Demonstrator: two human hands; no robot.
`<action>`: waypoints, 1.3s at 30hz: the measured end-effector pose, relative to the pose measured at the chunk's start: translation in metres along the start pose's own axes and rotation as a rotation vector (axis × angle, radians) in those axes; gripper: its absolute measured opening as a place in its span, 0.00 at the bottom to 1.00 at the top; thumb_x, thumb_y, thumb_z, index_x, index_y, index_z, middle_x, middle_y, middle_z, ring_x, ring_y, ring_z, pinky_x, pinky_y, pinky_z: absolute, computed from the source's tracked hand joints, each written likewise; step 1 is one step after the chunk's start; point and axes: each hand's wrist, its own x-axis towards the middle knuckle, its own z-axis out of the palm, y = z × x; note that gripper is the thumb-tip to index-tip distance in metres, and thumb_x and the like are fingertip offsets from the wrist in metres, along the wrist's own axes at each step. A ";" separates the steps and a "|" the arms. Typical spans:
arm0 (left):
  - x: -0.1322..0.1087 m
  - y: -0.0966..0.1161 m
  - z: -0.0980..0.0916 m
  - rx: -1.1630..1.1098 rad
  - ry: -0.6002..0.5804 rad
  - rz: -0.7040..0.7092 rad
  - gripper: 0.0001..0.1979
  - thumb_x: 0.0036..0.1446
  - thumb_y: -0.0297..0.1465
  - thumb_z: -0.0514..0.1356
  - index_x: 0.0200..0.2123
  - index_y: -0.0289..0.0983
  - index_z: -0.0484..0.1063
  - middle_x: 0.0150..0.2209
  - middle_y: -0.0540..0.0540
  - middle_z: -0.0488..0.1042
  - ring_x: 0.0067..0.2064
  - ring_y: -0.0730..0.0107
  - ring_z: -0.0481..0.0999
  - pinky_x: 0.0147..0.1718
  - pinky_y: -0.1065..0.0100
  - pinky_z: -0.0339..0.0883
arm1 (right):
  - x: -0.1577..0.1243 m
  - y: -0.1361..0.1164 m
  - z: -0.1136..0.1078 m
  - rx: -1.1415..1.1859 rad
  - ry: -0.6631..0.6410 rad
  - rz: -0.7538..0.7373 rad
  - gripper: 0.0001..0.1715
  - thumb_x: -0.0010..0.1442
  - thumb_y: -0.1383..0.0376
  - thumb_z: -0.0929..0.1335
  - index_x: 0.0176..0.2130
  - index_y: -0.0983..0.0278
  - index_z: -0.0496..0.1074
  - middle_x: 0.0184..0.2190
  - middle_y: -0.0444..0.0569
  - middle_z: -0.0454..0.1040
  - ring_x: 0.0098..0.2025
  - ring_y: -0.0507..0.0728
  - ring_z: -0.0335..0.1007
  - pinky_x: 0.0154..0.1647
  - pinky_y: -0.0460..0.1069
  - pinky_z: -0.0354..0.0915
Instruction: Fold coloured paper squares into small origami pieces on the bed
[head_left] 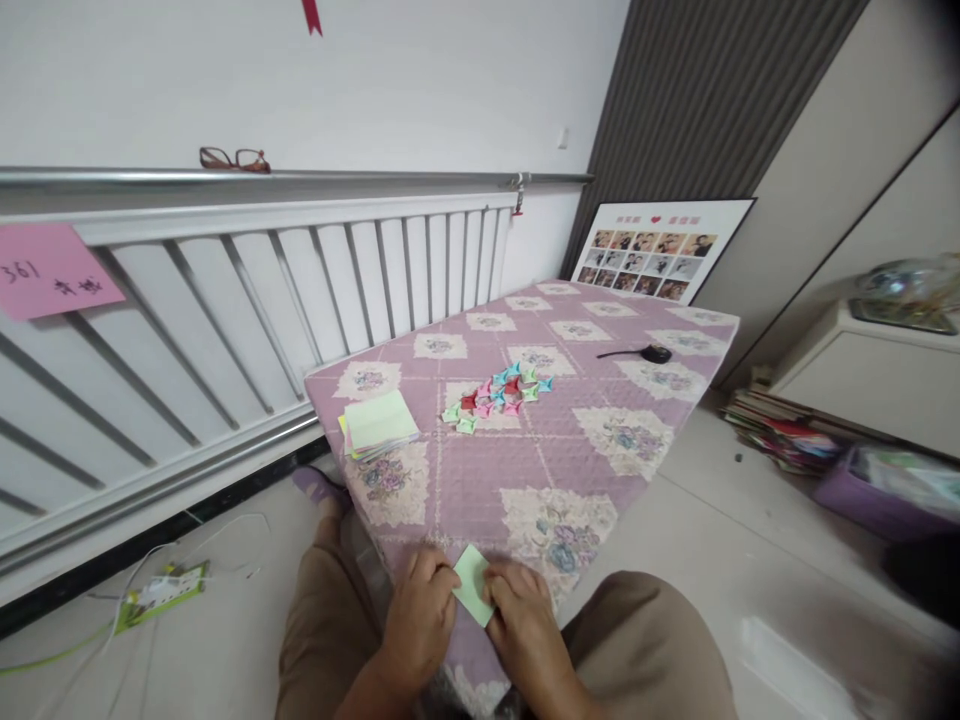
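A small light green paper square [472, 583] is at the near edge of the table, turned so its corners point up and down. My left hand [424, 605] pinches its left corner. At the opposite side my right hand [523, 615] grips the right corner, with the fingers curled and partly hiding it. Farther up the cloth lies a group of small folded paper pieces [499, 397] in green, pink, red and blue. To their left rests a stack of square paper sheets [381, 424], light green on top with yellow edges showing below.
A purple flowered cloth [517, 460] covers the table. A black object with a strap [657, 354] lies toward its right side. Along the left wall runs a white radiator [300, 280], with glasses [235, 160] on the pipe above. A framed photo board [660, 250] leans behind the table.
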 end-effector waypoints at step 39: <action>0.019 0.013 -0.013 0.013 -0.206 -0.306 0.15 0.52 0.30 0.56 0.44 0.45 0.70 0.45 0.48 0.70 0.49 0.58 0.64 0.49 0.57 0.52 | 0.006 0.021 -0.007 -0.127 -0.252 0.123 0.34 0.52 0.59 0.70 0.58 0.52 0.62 0.60 0.50 0.62 0.62 0.66 0.54 0.56 0.63 0.55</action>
